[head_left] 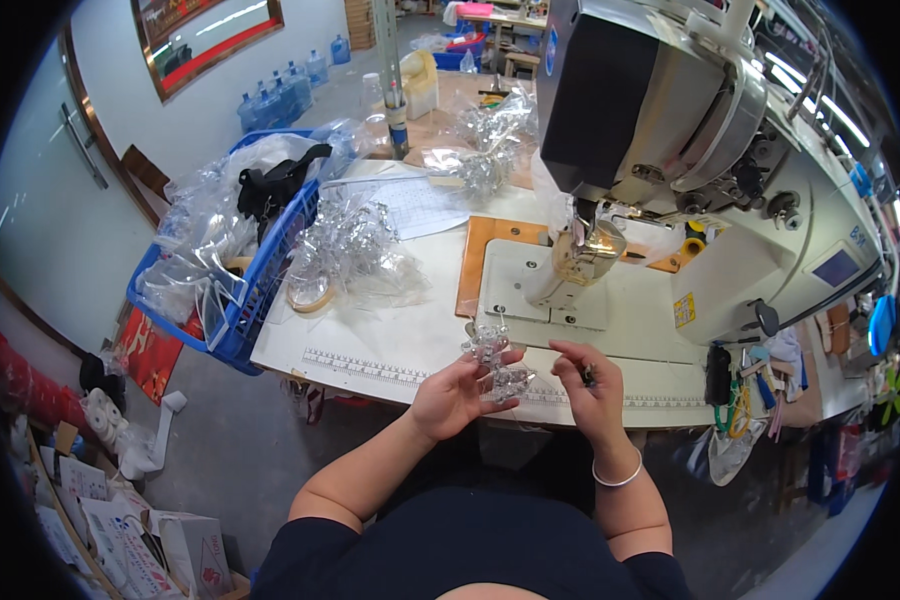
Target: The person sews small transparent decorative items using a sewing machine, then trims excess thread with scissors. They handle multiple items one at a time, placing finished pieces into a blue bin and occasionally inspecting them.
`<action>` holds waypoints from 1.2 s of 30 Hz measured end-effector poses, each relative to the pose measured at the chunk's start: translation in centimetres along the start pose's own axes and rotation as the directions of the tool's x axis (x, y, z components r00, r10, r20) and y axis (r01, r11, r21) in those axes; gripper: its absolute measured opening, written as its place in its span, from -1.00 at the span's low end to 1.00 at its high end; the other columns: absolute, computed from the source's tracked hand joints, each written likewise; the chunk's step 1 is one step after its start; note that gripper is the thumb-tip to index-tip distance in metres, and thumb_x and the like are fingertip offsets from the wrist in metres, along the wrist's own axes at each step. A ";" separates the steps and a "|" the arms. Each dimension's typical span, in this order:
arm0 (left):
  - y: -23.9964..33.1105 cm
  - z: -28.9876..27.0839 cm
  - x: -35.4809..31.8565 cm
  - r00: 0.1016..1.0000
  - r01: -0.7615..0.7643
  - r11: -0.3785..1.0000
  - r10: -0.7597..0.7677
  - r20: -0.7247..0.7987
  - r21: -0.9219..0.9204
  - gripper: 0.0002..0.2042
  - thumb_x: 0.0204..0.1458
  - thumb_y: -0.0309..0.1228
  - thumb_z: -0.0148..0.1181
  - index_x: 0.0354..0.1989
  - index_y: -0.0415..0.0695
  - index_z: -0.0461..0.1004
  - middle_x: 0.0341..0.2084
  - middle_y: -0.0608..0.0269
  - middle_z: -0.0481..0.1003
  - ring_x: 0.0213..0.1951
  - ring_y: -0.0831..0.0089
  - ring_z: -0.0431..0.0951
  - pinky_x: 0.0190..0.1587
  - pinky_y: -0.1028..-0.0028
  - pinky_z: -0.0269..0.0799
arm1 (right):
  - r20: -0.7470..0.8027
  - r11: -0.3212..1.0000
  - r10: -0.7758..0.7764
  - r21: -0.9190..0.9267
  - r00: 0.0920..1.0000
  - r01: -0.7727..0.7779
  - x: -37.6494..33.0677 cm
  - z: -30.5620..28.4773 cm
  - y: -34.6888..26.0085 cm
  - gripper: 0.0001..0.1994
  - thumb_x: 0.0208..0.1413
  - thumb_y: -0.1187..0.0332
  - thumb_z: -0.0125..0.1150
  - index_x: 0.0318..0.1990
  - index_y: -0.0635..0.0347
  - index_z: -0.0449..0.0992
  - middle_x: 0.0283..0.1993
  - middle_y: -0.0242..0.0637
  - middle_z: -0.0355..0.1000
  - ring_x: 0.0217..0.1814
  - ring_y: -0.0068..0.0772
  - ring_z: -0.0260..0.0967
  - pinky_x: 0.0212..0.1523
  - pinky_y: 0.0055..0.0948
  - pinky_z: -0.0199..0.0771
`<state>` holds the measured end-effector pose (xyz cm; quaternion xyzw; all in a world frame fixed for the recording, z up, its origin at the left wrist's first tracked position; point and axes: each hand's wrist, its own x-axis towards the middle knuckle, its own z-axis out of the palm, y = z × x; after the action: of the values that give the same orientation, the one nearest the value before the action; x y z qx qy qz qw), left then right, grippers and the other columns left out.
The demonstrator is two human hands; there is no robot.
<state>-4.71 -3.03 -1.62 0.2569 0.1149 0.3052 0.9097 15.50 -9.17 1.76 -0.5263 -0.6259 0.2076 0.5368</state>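
My left hand [452,398] grips a clear, glittery piece of plastic trim [490,343] with silvery bits on it, held above the front edge of the sewing machine table. Part of the trim hangs between my thumb and fingers. Just to the right, my right hand [592,385] is closed, its fingertips turned toward the trim but apart from it. A small dark thing [587,377] shows between those fingers, too little of it to name. Beyond both hands stands a large industrial sewing machine [715,130], its metal presser area [577,262] over a pale plate.
To the left on the white table [390,350] lies a heap of similar glittery plastic pieces [350,245] beside a tape roll [310,298]. A blue basket [270,290] with plastic bags adjoins the table. Scissors [738,405] hang at the right; cardboard boxes [190,550] stand lower left.
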 end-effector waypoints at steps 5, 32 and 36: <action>-0.7 -0.6 0.4 0.998 -0.014 0.910 0.039 -0.052 0.414 -0.60 0.20 -0.33 -0.24 0.18 -0.18 0.24 0.11 0.18 0.35 0.09 0.35 0.39 0.08 0.25 0.33 | 0.257 0.995 0.100 -0.046 0.961 -0.091 2.6 1.2 -2.6 -0.60 -0.08 0.42 0.37 -0.01 0.12 0.49 -0.45 -0.29 0.43 -0.45 -0.59 0.33 -0.36 -0.54 0.39; 0.1 1.0 0.4 0.966 0.105 0.908 0.004 -0.260 0.405 -0.75 0.11 -0.45 0.12 -0.06 -0.27 0.37 -0.17 0.17 0.48 -0.21 0.50 0.53 -0.23 0.41 0.60 | 0.066 0.787 -0.381 -0.501 0.922 0.361 0.0 0.7 1.2 -0.72 -0.20 0.33 0.40 -0.24 0.07 0.59 -0.44 -0.37 0.39 -0.49 -0.37 0.36 -0.51 -0.46 0.36; 0.3 1.4 0.3 0.975 0.087 0.889 0.016 -0.220 0.449 -0.77 0.10 -0.46 0.13 -0.10 -0.29 0.40 -0.24 0.20 0.50 -0.22 0.52 0.53 -0.27 0.45 0.60 | 0.080 0.829 -0.376 -0.417 0.923 0.374 0.2 0.7 1.7 -0.76 -0.21 0.42 0.41 -0.29 0.13 0.59 -0.43 -0.32 0.40 -0.50 -0.35 0.37 -0.50 -0.47 0.37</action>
<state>-4.11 -3.22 -0.32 0.4262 0.2869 0.2792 0.8112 15.64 -8.13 0.17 -0.4976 -0.7455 -0.0442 0.4413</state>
